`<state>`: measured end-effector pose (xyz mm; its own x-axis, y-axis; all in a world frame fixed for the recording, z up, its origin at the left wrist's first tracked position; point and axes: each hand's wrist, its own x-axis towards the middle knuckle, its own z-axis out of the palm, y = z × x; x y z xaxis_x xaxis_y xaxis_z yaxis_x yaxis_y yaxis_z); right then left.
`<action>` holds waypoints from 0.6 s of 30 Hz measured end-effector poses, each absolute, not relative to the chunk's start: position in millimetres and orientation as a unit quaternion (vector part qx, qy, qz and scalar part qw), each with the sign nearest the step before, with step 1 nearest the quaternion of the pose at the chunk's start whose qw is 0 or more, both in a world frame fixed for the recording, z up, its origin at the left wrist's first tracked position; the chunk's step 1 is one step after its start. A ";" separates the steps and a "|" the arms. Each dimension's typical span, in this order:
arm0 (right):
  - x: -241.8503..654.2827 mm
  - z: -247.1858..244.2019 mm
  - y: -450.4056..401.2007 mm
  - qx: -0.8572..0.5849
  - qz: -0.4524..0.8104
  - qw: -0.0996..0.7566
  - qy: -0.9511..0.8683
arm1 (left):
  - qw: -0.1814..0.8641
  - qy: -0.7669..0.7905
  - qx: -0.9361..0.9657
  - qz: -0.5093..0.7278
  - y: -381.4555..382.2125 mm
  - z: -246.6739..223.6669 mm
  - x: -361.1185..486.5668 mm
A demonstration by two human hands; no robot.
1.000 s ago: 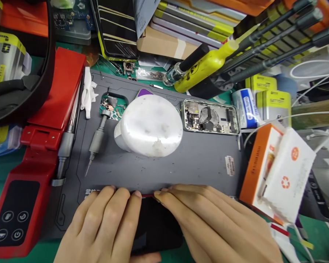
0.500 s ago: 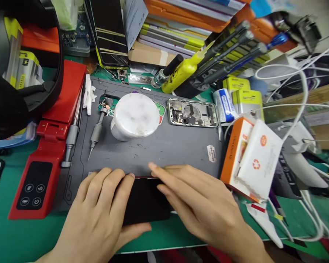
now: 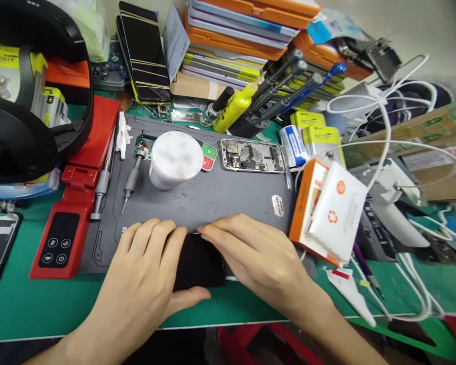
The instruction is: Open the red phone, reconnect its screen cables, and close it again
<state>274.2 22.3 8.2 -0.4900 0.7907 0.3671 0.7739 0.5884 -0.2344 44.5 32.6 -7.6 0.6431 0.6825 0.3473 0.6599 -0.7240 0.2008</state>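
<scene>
A black smartphone [image 3: 199, 261] lies screen up at the front edge of the grey work mat, partly covered by both hands. My left hand [image 3: 148, 268] grips its left side, fingers over the far edge and thumb along the near edge. My right hand [image 3: 260, 258] is closed at the far right corner, its fingertips pressed together on the far edge; anything small between them is hidden. Beyond the hands stand a white round tub [image 3: 177, 159] and, to its left, a grey screwdriver [image 3: 132, 178]. An opened phone housing [image 3: 253, 155] with bare inner parts rests behind to the right.
On the left are a red device with touch buttons [image 3: 59, 241] and a black headset-like band [image 3: 72, 45]. An orange-and-white box [image 3: 307, 208] and white cables [image 3: 383, 142] crowd the right. A yellow bottle [image 3: 233, 109] and stacked orange cases [image 3: 251, 10] stand at the back.
The camera view has shifted, so the bench sits differently in the frame. My right fingertips have come in to the phone's far edge, closer to my left fingers. My left hand keeps its grip.
</scene>
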 end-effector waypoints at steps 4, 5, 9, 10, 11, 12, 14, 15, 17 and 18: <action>277.4 5.0 27.1 -0.457 0.060 0.236 -0.856 | 0.029 0.365 0.907 0.207 34.7 -7.0 45.4; 278.3 4.9 28.8 -0.458 0.074 0.235 -0.854 | 0.028 0.365 0.907 0.207 35.0 -6.8 45.6; 280.4 6.5 36.1 -0.462 0.130 0.237 -0.845 | 0.026 0.370 0.906 0.206 35.1 -6.3 45.7; 280.4 6.9 38.0 -0.463 0.144 0.240 -0.841 | 0.026 0.370 0.906 0.206 34.8 -6.3 45.6; 280.3 7.2 39.8 -0.465 0.157 0.246 -0.836 | 0.027 0.369 0.906 0.206 34.5 -6.4 45.4; 280.1 7.4 41.4 -0.465 0.171 0.253 -0.831 | 0.028 0.369 0.906 0.206 34.1 -6.5 45.2; 279.5 7.7 43.5 -0.464 0.193 0.263 -0.824 | 0.027 0.369 0.906 0.207 33.6 -6.7 44.9; 279.3 8.0 43.8 -0.465 0.195 0.263 -0.822 | 0.027 0.370 0.905 0.207 33.5 -6.9 44.8; 279.0 8.8 42.5 -0.471 0.183 0.259 -0.823 | 0.027 0.371 0.905 0.208 33.8 -7.1 44.6; 279.0 9.3 41.0 -0.475 0.172 0.254 -0.824 | 0.028 0.370 0.905 0.206 34.0 -7.2 44.5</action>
